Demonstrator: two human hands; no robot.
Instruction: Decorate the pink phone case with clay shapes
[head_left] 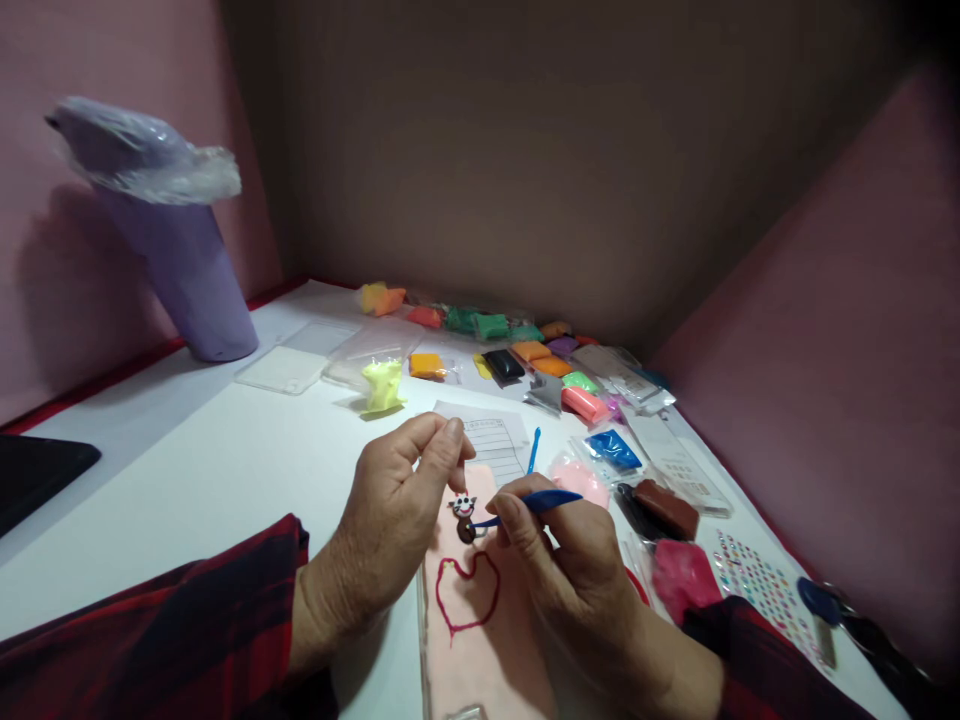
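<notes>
My right hand [570, 550] is closed around a blue modelling tool [551, 499]. The tool's thin tip touches or nearly touches the brown round body of a small clay animal figure [465, 510] with a black-and-white face and pink mouth. The figure lies on a flat panel covered in pale pink clay [495, 670], which looks like a phone case. Below it, a dark red clay line forms a heart outline [468, 628]. My left hand [397, 510] hovers just above and left of the figure, thumb and fingers pinched together. Whatever might be between them is hidden.
A second blue tool [534, 450] lies beyond the panel, by a printed paper [499, 440]. Colourful clay packets [532, 352] spread along the back and right. Gem stickers [765, 590] lie at right. A purple tumbler [195, 270] stands back left; a black device [45, 475] lies at left.
</notes>
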